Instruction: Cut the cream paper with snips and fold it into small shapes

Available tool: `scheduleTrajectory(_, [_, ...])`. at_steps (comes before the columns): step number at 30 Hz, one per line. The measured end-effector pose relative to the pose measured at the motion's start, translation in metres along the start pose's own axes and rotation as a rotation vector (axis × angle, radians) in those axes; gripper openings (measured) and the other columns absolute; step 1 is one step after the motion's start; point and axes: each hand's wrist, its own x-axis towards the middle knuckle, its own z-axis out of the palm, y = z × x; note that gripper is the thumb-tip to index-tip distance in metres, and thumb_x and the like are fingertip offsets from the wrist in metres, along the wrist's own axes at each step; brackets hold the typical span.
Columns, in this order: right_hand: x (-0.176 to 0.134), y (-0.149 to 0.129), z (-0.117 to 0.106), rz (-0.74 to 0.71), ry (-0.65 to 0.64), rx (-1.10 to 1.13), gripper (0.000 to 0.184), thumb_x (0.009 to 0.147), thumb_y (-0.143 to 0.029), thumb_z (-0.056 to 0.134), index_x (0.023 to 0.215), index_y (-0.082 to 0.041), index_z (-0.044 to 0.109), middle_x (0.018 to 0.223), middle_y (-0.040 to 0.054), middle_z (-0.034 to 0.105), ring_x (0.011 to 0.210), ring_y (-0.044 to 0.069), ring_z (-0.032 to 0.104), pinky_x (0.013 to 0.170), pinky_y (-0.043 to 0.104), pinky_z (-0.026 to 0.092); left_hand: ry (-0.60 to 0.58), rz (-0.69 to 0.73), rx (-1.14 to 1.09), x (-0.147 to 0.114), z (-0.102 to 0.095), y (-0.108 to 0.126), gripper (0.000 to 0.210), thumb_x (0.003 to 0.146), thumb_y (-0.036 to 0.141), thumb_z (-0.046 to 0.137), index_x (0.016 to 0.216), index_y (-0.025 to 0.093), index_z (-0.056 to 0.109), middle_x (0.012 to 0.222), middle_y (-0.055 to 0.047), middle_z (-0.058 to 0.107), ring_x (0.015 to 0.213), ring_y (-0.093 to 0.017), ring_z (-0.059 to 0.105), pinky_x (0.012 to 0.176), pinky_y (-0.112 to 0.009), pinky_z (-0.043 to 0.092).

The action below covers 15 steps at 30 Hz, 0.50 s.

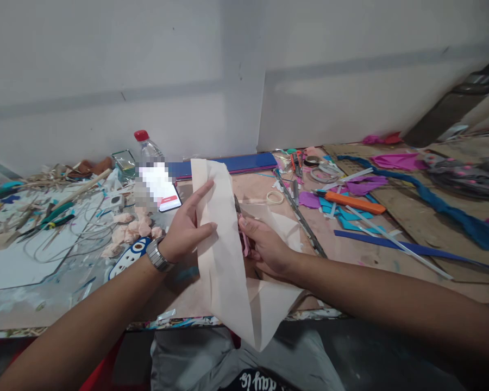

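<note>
My left hand [191,225], with a metal-banded watch at the wrist, holds a long folded sheet of cream paper [222,239] upright; its thumb and forefinger lie along the front face. In my right hand [267,247] is a pair of scissors with pink handles [245,244]. The dark blades [237,205] point up and away, right at the paper's right edge, partly hidden behind it. More of the sheet hangs below both hands past the table's front edge, and a loose flap spreads behind my right hand.
A lit phone [169,201] leans by a red-capped bottle [140,136]. Pliers [52,220], peach paper scraps [132,228] and a white board [24,266] lie left. Rightward are an orange utility knife [350,202], a tape ring [275,197], blue strips [391,244] and cardboard [415,217].
</note>
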Motion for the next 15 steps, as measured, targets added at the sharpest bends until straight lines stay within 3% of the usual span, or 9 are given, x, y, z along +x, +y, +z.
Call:
scheduleTrajectory(8, [0.0002,0.0006,-0.0011,0.025,0.009,0.005,0.056,0.063,-0.061,0.088,0.083,-0.019,0.057,0.052,-0.0083,0.055,0.037,0.005,0.04,0.033,0.015,0.019,0.007,-0.034,-0.076,0.0008,0.0027,0.0015,0.087,0.074,0.015,0.078,0.154,0.028,0.045,0.166,-0.007,0.036,0.149,-0.035,0.039,0.126,-0.058,0.029])
scheduleTrajectory(15, [-0.0006,0.0008,-0.0011,0.018,0.009,0.009,0.052,0.065,-0.058,0.088,0.084,-0.018,0.06,0.055,-0.0076,0.056,0.039,0.004,0.04,0.033,0.015,0.021,0.005,-0.017,-0.04,0.0005,0.0016,0.0006,0.087,0.075,0.017,0.078,0.155,0.029,0.044,0.166,-0.006,0.035,0.153,-0.034,0.033,0.126,-0.056,0.029])
